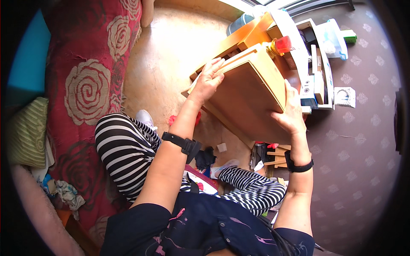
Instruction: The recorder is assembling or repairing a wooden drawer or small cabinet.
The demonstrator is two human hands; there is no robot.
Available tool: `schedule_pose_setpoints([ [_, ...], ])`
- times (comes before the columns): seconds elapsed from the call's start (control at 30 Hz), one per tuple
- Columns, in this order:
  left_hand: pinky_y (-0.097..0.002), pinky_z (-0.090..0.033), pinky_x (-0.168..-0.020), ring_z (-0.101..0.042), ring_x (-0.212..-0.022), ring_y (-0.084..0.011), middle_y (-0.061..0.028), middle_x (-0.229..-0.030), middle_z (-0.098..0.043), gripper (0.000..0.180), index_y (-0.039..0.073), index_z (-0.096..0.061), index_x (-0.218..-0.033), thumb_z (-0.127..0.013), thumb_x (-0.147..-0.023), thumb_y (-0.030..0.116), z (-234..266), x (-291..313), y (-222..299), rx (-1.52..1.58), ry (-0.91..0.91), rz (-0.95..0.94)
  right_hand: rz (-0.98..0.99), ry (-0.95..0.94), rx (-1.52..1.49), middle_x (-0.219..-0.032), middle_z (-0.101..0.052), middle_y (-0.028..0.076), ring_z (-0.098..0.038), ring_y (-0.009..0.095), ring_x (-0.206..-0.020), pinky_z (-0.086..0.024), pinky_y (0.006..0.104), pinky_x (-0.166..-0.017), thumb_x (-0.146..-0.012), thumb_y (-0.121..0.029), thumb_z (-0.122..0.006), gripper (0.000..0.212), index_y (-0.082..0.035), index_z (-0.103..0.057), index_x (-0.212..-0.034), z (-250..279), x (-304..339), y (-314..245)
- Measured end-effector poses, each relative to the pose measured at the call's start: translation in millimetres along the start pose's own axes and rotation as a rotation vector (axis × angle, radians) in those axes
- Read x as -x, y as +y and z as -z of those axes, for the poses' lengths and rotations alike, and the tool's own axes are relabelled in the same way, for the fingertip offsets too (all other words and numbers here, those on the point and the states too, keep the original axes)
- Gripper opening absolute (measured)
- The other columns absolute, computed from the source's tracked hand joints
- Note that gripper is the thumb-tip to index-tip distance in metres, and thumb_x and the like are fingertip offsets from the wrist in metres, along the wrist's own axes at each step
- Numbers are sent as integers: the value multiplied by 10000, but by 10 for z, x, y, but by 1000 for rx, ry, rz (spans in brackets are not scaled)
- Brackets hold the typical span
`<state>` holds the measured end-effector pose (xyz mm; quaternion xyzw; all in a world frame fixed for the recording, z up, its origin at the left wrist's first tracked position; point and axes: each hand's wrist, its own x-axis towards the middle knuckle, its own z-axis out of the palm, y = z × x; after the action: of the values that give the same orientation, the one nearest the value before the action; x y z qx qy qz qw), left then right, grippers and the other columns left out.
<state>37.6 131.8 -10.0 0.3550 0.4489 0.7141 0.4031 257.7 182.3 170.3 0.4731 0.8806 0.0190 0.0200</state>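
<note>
A wooden drawer (249, 91) is tilted up in front of me, its flat brown panel turned toward my body. My left hand (208, 80) lies along its left edge, fingers stretched over the light wood. At the right side, my right hand (291, 112) grips the drawer, with the thumb against the brown panel and the fingers along the side. Just behind the drawer is an orange wooden cabinet (255, 32). A small container with a red top (282, 44) is by the drawer's far right corner. The inside of the drawer is hidden.
A bed or sofa with a red rose-patterned cover (87, 91) runs along the left. White shelves (326, 72) with boxes stand at the right wall. Wooden pieces (279, 156), a dark cloth (206, 158) and other small items lie on the floor near my legs.
</note>
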Motion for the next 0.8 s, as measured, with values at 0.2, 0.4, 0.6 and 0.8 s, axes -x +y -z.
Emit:
schedule_pose_setpoints([
  [0.2,-280,-379,-983,-502,-1120,-142,-58,-1211,-571,384,35,-524,-1292,-528,-914,103,-26,-195,177,24,-216,35,44,56,-49,-1257,-424,175,-398,359,-1189,-335,422,-1031,-510,-303,-842,1098,-63,-274,-1418,-41,18,56],
  [0.4,-260,-453,-826,-557,-898,-114,-37,-989,-635,316,34,-568,-1195,-529,-883,54,-49,-250,103,-12,-228,31,17,77,-28,-1234,-434,166,-404,347,-1185,-350,417,-1020,-516,-304,-838,1092,-61,-275,-1419,-58,50,69],
  [0.6,-337,-487,-767,-614,-813,-236,-144,-886,-652,257,27,-592,-1064,-552,-809,17,-90,-246,32,-279,-49,-165,11,78,-22,-1217,-443,160,-437,338,-1159,-395,420,-981,-503,-301,-840,1076,-68,-304,-1406,-52,40,30],
  [0.8,-297,-468,-806,-599,-839,-176,-86,-901,-647,315,57,-581,-1163,-540,-852,82,-6,-271,280,-326,-174,0,33,107,-24,-1211,-448,156,-456,334,-1142,-406,415,-974,-503,-305,-844,1074,-80,-308,-1407,-63,29,97],
])
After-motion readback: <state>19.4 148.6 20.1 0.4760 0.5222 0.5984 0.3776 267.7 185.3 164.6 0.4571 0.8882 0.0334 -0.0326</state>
